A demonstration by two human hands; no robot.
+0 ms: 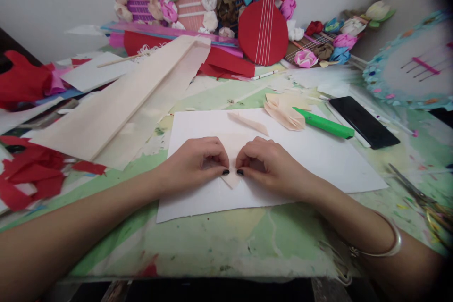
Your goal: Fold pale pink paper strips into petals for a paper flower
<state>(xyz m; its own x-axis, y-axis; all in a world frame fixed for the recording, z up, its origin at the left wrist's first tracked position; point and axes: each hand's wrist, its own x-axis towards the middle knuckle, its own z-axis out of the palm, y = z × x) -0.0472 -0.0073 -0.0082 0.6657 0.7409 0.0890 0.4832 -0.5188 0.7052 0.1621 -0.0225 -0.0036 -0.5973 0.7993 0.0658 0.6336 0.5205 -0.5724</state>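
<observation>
A small piece of pale peach paper [230, 180] is pinched between my two hands over a white sheet [198, 205]. My left hand [200, 158] grips its left edge with thumb and finger. My right hand [267, 160] does the same on the right edge, so the thumbs almost meet. The lower tip of the paper points toward me. Just beyond my hands lies a narrow folded peach strip [249, 123]. A fanned bundle of peach paper petals [286, 112] rests behind my right hand, beside a green utility knife [323, 124].
A black phone [364, 121] and scissors [421, 193] lie to the right. Long peach paper [123, 108] and red scraps [31, 170] cover the left. Along the wall stand paper-flower instruments, including a round red one [264, 33]; a blue-edged round fan [414, 66] is at far right.
</observation>
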